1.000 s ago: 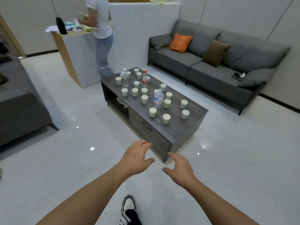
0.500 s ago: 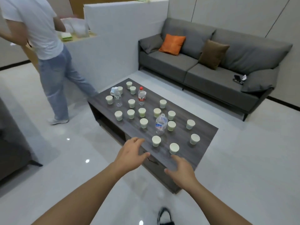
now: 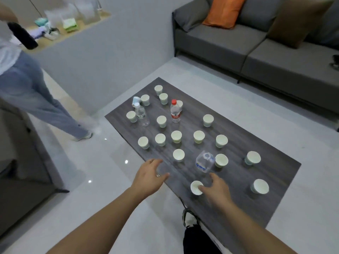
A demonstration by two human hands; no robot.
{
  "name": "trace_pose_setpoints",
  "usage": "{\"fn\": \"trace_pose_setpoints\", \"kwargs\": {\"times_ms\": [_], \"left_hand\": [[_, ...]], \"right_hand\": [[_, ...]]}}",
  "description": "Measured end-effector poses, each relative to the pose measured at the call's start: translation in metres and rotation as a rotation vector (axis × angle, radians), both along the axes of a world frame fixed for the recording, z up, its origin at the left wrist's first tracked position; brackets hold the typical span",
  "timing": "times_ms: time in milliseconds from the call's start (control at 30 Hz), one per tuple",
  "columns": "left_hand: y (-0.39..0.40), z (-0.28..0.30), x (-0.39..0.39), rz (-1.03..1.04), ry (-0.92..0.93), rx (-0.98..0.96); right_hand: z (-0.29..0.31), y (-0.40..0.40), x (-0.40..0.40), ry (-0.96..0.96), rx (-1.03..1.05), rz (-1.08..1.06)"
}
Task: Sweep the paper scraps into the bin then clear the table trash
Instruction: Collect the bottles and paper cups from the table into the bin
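A dark wood coffee table (image 3: 238, 136) carries several white paper cups, such as one near the middle (image 3: 176, 136) and one at the near right (image 3: 260, 186). Three plastic bottles stand among them: a red-capped bottle (image 3: 175, 112), a clear one at the far left (image 3: 141, 115) and a capless clear one (image 3: 205, 162) close to me. My left hand (image 3: 149, 176) hovers open over the table's near left edge, holding nothing. My right hand (image 3: 215, 189) is open beside the nearest cup (image 3: 196, 187), thumb at its rim. No bin or paper scraps show.
A person in jeans (image 3: 31, 99) walks on the left by a white partition (image 3: 110, 52) with a cluttered shelf. A grey sofa (image 3: 256, 50) with orange and brown cushions lines the back right. Another grey seat (image 3: 23, 162) stands at the left. My shoe (image 3: 189, 218) is by the table.
I have stepped up to the table, which now lies right under my hands. Both hands reached forward over its near edge; the right came beside the nearest cup. The person moved left.
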State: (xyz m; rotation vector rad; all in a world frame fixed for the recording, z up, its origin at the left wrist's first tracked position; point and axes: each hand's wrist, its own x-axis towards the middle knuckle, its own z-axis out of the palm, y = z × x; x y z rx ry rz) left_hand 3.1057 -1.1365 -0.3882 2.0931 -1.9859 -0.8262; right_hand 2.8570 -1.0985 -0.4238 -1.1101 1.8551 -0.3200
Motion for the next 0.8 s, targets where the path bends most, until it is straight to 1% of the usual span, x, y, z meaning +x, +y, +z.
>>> {"fn": "trace_pose_setpoints", "kwargs": {"times_ms": [133, 267, 367, 500, 567, 667, 800], "left_hand": [[-0.055, -0.009, -0.014, 0.054, 0.043, 0.037], [-0.099, -0.022, -0.017, 0.007, 0.023, 0.12], [-0.136, -0.031, -0.012, -0.034, 0.026, 0.147], [-0.195, -0.044, -0.001, -0.094, 0.03, 0.143], [-0.233, -0.052, 0.005, -0.125, 0.028, 0.144], [-0.297, -0.064, 0.01, -0.181, 0.079, 0.124], [-0.378, -0.084, 0.01, -0.185, 0.12, 0.106]], "right_hand": [[-0.018, -0.053, -0.011, -0.015, 0.018, -0.089], [-0.041, -0.091, -0.015, 0.012, 0.049, -0.175], [-0.062, -0.114, -0.01, 0.059, 0.079, -0.23], [-0.082, -0.13, 0.008, 0.151, 0.094, -0.327], [-0.088, -0.137, 0.018, 0.191, 0.068, -0.426], [-0.089, -0.148, 0.038, 0.226, 0.017, -0.565], [-0.085, -0.157, 0.071, 0.313, 0.09, -0.687]]}}
